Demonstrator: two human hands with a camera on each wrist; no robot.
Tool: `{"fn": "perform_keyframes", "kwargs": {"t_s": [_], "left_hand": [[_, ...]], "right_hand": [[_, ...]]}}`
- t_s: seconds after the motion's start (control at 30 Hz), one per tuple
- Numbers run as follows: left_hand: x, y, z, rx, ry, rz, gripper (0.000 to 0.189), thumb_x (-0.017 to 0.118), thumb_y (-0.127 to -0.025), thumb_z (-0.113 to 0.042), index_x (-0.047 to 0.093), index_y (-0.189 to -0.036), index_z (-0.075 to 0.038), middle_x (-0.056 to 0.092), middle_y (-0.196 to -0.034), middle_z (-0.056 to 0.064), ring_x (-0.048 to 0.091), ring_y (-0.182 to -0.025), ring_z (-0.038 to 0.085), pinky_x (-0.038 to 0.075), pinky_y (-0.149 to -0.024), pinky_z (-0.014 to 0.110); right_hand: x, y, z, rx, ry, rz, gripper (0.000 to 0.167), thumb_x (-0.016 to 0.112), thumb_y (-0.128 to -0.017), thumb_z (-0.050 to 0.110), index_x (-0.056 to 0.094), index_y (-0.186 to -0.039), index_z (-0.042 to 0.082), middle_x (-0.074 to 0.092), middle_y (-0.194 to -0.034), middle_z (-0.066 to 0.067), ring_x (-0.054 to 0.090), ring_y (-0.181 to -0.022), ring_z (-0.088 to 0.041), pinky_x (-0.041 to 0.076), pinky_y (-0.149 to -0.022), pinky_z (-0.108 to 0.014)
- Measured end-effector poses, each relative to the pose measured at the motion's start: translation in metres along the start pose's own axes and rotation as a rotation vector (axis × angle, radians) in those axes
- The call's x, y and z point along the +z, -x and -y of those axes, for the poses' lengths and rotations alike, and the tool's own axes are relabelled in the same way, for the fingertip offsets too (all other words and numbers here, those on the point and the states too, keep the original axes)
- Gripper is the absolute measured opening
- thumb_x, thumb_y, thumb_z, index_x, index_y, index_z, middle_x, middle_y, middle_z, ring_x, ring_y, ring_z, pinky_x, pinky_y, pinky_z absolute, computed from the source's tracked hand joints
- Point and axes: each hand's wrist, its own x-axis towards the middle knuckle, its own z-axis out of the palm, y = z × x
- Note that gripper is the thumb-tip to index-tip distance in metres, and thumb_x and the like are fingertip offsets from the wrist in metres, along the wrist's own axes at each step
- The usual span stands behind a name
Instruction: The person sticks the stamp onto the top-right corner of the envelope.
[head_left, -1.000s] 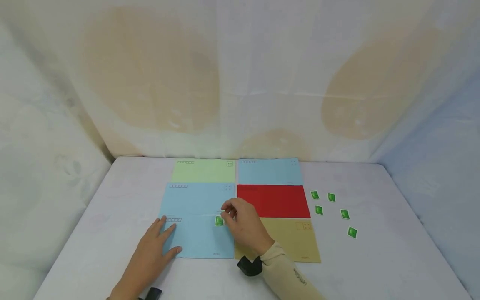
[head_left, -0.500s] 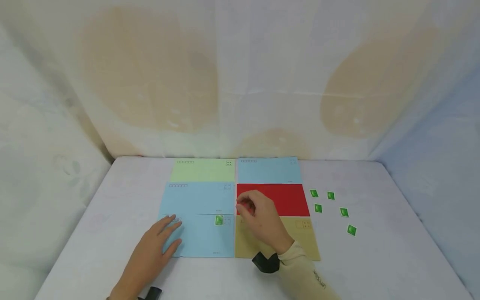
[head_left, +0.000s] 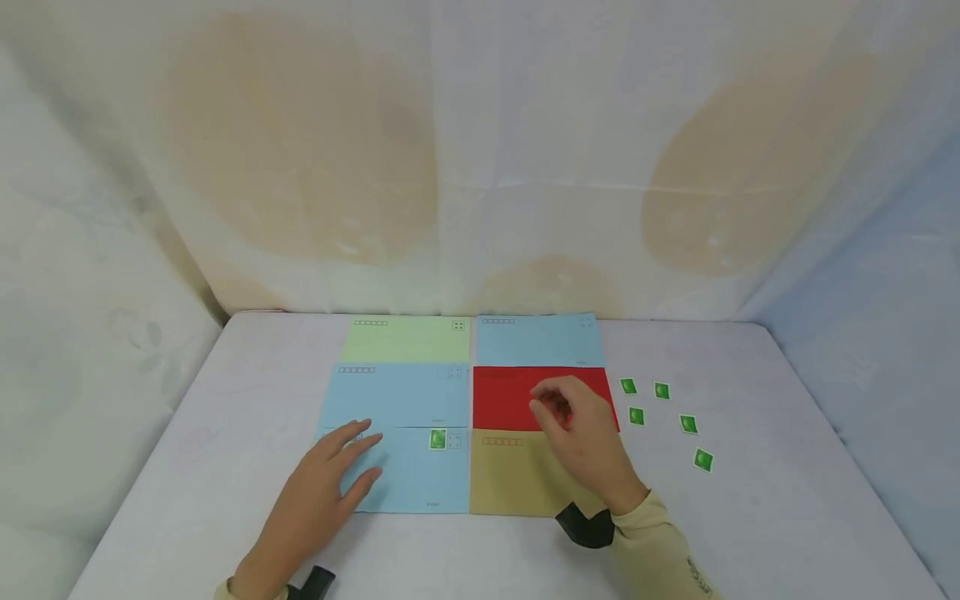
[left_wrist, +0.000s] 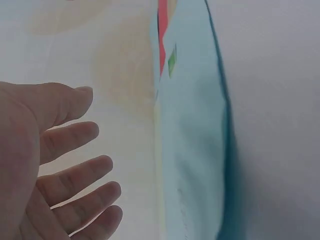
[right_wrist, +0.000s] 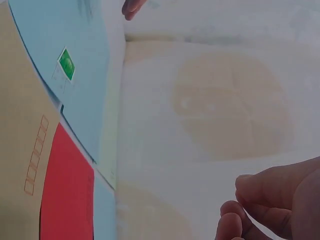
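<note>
My left hand (head_left: pixel 322 479) hovers over the left end of the front blue envelope (head_left: pixel 408 492), fingers spread and holding nothing. A green stamp (head_left: pixel 438 439) lies at that envelope's upper right corner, beside a printed box; the right wrist view shows the same stamp (right_wrist: pixel 66 64). Over the red envelope (head_left: pixel 498 398) and the tan envelope (head_left: pixel 506 483) is my right hand (head_left: pixel 585 437). Its fingers are loosely bent, and nothing shows between thumb and fingertips (right_wrist: pixel 245 184). The hand hides the tan envelope's upper right corner.
Further back lie a second blue envelope (head_left: pixel 397 396), a light green envelope (head_left: pixel 408 342) and another blue envelope (head_left: pixel 536 340). Several loose green stamps, including a near one (head_left: pixel 703 460), lie on the white table (head_left: pixel 780 517) at the right. Pale cloth walls (head_left: pixel 480 167) surround the table.
My right hand has moved right from beside the stamp on the front blue envelope, and that stamp stays there. My left hand has lifted and shifted slightly to the right.
</note>
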Motion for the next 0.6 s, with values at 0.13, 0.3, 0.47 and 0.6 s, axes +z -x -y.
{"fn": "perform_keyframes", "kwargs": {"t_s": [0.13,0.3,0.47,0.6], "left_hand": [[0.001,-0.006,-0.007,0.005,0.026,0.001,0.044,0.082,-0.085,-0.021,0.069,-0.127,-0.011,0.059,-0.141,0.006,0.054,-0.129,0.030,0.050,-0.099,0.052],[0.004,-0.013,-0.015,0.008,0.045,0.015,0.044,0.082,-0.086,-0.022,0.070,-0.127,-0.011,0.058,-0.141,0.006,0.055,-0.130,0.029,0.050,-0.100,0.051],[0.008,-0.020,-0.026,0.014,0.059,0.033,0.044,0.081,-0.086,-0.024,0.070,-0.127,-0.012,0.058,-0.141,0.006,0.054,-0.130,0.029,0.050,-0.101,0.051],[0.012,-0.026,-0.035,0.020,0.061,0.038,0.045,0.081,-0.086,-0.026,0.069,-0.128,-0.014,0.059,-0.141,0.004,0.055,-0.130,0.027,0.050,-0.102,0.049]], "right_hand": [[-0.009,0.004,-0.006,0.014,0.037,-0.014,0.018,0.074,-0.089,0.004,0.067,-0.104,0.009,0.063,-0.093,0.004,0.057,-0.078,-0.010,0.052,-0.067,-0.024],[-0.019,0.008,-0.013,0.033,0.070,-0.038,0.018,0.074,-0.089,0.002,0.067,-0.105,0.007,0.064,-0.093,0.003,0.057,-0.079,-0.010,0.052,-0.068,-0.024],[-0.030,0.013,-0.023,0.038,0.110,-0.074,0.017,0.073,-0.088,0.000,0.068,-0.104,0.006,0.064,-0.090,0.002,0.056,-0.078,-0.011,0.050,-0.066,-0.022],[-0.039,0.017,-0.033,0.042,0.144,-0.102,0.017,0.072,-0.088,-0.002,0.068,-0.103,0.004,0.064,-0.089,0.000,0.054,-0.076,-0.012,0.048,-0.064,-0.019]]}}
